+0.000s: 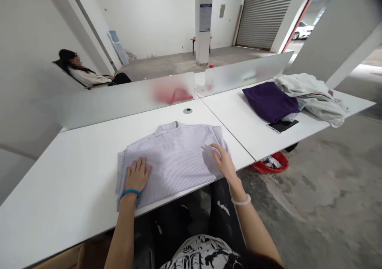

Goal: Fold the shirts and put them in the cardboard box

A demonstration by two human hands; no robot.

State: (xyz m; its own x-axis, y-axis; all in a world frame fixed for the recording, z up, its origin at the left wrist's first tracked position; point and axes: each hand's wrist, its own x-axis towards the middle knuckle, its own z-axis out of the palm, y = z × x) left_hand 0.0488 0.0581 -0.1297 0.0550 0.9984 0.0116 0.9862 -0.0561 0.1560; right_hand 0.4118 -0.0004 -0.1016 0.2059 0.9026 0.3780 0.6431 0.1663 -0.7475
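A pale striped shirt lies spread on the white table in front of me, its collar pointing away and its sides folded in. My left hand rests flat on the shirt's left part with the fingers stretched out. Over the right part is my right hand, fingers apart and slightly bent; whether it touches the cloth I cannot tell. Neither hand grips anything. The shirt's lower edge reaches the table's front edge.
Frosted dividers stand along the table's back. To the right lie a folded purple garment, a pale cloth pile and a phone. A red-lined bin is below. A seated person is beyond the divider.
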